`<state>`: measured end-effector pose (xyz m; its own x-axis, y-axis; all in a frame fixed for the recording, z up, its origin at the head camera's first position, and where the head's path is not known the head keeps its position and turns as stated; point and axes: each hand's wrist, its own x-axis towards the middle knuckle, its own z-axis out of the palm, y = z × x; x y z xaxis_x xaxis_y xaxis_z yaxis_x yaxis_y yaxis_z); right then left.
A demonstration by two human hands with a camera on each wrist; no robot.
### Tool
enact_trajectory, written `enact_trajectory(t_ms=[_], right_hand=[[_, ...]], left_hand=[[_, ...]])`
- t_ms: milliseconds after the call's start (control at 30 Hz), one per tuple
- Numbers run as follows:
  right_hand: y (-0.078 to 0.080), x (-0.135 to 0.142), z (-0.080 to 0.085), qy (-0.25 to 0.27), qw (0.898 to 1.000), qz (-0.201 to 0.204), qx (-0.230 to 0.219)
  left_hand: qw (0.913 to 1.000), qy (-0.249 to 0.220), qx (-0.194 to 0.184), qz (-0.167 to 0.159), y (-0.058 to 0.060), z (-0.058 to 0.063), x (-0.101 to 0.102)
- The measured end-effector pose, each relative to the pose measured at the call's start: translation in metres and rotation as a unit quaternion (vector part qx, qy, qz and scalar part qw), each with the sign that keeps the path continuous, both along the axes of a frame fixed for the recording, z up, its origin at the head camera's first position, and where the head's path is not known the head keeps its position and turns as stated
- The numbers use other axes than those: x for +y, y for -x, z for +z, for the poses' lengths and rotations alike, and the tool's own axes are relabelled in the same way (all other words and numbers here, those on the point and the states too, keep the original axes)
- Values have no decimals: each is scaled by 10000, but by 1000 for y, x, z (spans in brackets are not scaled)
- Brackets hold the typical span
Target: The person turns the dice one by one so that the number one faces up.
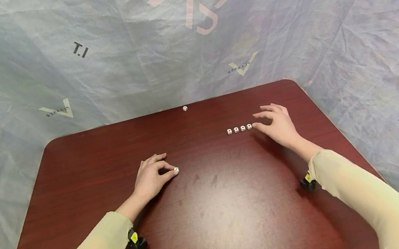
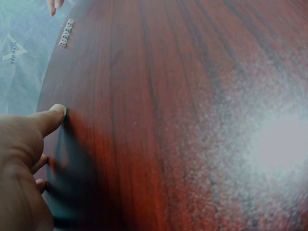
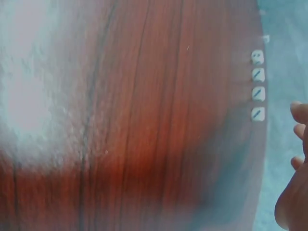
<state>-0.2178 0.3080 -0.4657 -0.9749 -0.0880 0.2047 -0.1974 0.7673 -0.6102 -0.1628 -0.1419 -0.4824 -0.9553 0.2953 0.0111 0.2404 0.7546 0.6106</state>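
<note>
Several small white dice (image 1: 236, 129) stand in a short row toward the right of the table, also seen as a row of dice (image 3: 258, 94) in the right wrist view. My right hand (image 1: 279, 126) hovers at the right end of this row, thumb and fingers spread, its thumb tip close to the end die; nothing lies between the fingers. Left of the table's middle, my left hand (image 1: 150, 176) pinches a single die (image 1: 176, 170) between thumb and index finger, low over the surface. In the left wrist view that die is mostly hidden behind the thumb (image 2: 50, 119).
Another die (image 1: 185, 108) lies alone at the far edge of the dark red wooden table (image 1: 215, 226). Grey printed cloth (image 1: 127, 66) hangs behind and beside the table. Black wrist cameras sit under both sleeves.
</note>
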Motion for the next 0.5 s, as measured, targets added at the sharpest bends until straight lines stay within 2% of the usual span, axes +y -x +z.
enact_trajectory(t_ms=[233,500], right_hand=[[-13,-20,16,97,9988,89,463],[-24,-55,34,178,9970,370,649]], left_hand=[[10000,-8,18,4,0,-1,0],[10000,-32,42,-3,0,1,0]])
